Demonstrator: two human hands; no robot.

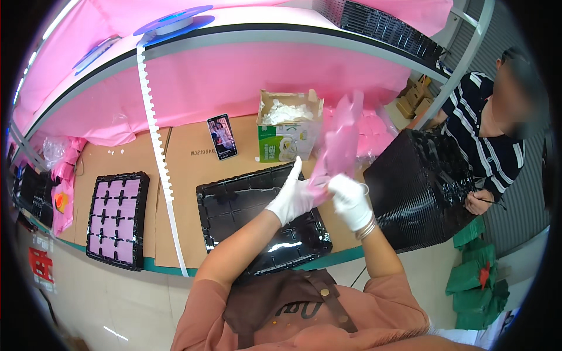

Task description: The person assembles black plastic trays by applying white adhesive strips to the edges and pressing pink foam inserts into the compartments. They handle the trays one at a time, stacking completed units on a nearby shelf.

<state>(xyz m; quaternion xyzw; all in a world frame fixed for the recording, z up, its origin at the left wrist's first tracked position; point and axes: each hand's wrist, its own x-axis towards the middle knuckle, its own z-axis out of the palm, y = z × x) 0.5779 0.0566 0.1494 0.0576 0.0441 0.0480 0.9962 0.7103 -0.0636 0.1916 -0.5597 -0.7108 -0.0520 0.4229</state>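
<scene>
The right hand [350,202] has its fingers curled tightly on the lower end of the pink plastic [341,143], which rises above them, presumably for control; the left hand [293,199], thumb spread, touches it, grip unconfirmed through blur; the black tray [228,206] lies beneath the left fingers, seemingly within reach.

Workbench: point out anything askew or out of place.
The phone, tilted up with its screen lit, looks out of place beside the black tray. A notched white strip also hangs loose from the blue reel, crossing the view of the workbench, which looks untidy.
</scene>
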